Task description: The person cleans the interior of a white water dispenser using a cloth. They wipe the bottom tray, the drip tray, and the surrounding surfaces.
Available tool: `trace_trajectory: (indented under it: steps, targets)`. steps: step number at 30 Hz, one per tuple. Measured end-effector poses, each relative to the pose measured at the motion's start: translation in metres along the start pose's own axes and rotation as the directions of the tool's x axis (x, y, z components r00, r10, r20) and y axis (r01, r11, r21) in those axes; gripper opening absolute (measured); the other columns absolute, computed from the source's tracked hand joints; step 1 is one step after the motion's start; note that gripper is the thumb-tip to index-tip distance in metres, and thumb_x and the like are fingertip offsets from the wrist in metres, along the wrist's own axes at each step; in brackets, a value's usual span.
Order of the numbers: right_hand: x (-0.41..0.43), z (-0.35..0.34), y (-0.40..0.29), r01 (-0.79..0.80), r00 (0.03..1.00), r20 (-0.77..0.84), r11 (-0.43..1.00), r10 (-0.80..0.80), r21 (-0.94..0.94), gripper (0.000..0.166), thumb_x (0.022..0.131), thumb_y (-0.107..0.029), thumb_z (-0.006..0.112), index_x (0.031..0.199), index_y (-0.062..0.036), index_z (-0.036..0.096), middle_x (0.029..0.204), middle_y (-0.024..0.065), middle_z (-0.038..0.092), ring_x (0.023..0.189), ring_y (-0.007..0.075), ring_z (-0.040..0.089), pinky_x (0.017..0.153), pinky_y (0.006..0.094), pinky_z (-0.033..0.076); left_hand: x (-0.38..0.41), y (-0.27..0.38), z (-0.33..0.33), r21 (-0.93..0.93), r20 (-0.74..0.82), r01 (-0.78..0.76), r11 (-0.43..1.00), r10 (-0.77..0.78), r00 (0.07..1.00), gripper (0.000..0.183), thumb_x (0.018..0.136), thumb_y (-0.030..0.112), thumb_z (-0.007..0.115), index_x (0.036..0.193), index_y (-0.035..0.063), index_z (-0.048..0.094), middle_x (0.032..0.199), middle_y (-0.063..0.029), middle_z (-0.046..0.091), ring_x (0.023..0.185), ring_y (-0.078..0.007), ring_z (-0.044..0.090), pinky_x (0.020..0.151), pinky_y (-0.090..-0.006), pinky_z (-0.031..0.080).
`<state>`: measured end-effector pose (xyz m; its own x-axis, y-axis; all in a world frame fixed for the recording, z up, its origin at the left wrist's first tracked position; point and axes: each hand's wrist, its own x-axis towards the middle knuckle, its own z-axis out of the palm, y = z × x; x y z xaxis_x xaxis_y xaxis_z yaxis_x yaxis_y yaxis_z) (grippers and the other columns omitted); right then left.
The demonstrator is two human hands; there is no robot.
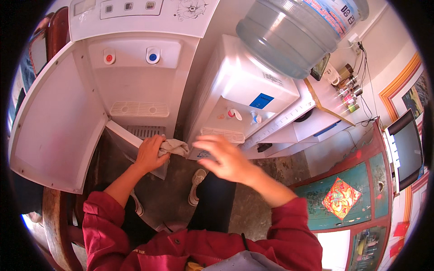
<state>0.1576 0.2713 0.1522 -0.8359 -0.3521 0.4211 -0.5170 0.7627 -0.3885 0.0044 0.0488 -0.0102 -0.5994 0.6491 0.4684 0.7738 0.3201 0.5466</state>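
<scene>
A crumpled light cloth (173, 148) is gripped in my left hand (151, 154). That hand is at the edge of the lower door (126, 139) of a white water dispenser (135, 81), which hangs open. The dispenser's upper door (62, 118) is swung wide to the left, baring red and blue taps and a slotted drip tray (139, 109). My right hand (222, 157) holds nothing, its fingers apart, and looks blurred. It hovers in front of a second white dispenser (220, 88), overlapping the lower part of its drip tray (222, 134).
A large water bottle (288, 34) tops the second dispenser. White shelving (288, 125) with jars (349, 91) stands to the right, cables hanging behind. A green cabinet (339, 193) is at the right. A wooden chair part (56, 223) lies at the lower left.
</scene>
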Motion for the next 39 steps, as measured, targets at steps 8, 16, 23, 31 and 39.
trace_trajectory:
  steps: [8,16,23,31,39]
  targets:
    - [0.055,0.126,0.037,-0.302,0.932,0.319,0.856,0.172,0.42,0.098,0.076,-0.036,0.079,0.153,-0.0136,0.022,0.151,0.021,0.033,0.138,0.0357,0.036,0.114,0.0416,0.03,-0.002,-0.002,-0.013,-0.088,-0.074,-0.068,0.994,0.062,0.995,0.051,0.066,0.013,0.078,0.109,0.0054,0.053,0.102,-0.0133,0.057,0.101,-0.0357,0.054,0.088,-0.0439,0.041]
    - [0.054,0.186,0.095,-0.419,0.878,0.208,0.482,0.431,0.769,0.075,0.086,-0.02,0.073,0.148,-0.0073,0.033,0.138,0.013,0.049,0.126,0.0182,0.046,0.105,0.0333,0.038,0.002,-0.002,-0.044,0.031,-0.051,-0.055,0.998,0.056,0.997,0.06,0.074,0.021,0.075,0.127,0.0067,0.05,0.12,-0.0171,0.056,0.118,-0.0368,0.048,0.101,-0.0455,0.037]
    - [0.059,0.198,0.041,0.018,0.999,0.029,0.908,-0.033,0.418,0.039,0.085,-0.022,0.071,0.121,-0.0132,0.058,0.116,0.0101,0.051,0.107,0.0295,0.051,0.088,0.0364,0.045,-0.011,-0.067,-0.045,0.01,0.01,0.296,0.955,-0.296,0.955,0.04,0.1,0.036,0.041,0.122,0.0069,0.058,0.125,-0.0139,0.058,0.13,-0.0387,0.039,0.109,-0.0474,0.025]
    - [0.049,0.184,0.011,-0.033,0.992,0.121,0.998,0.027,0.044,0.038,0.082,-0.023,0.073,0.117,-0.019,0.059,0.124,0.0106,0.047,0.108,0.0345,0.049,0.088,0.0428,0.048,-0.005,-0.063,-0.041,0.007,0.002,0.26,0.966,-0.26,0.966,0.043,0.099,0.042,0.042,0.116,0.0072,0.062,0.122,-0.012,0.06,0.13,-0.0386,0.04,0.109,-0.0477,0.024]
    - [0.079,0.185,0.032,-0.178,0.977,0.077,0.956,0.2,-0.232,0.04,0.078,-0.021,0.075,0.114,-0.0128,0.06,0.116,0.011,0.052,0.106,0.0338,0.052,0.086,0.0431,0.049,0.004,-0.063,-0.031,-0.113,-0.025,0.209,0.971,-0.213,0.977,0.04,0.1,0.038,0.042,0.11,0.0058,0.064,0.111,-0.0128,0.064,0.117,-0.0348,0.05,0.108,-0.0464,0.026]
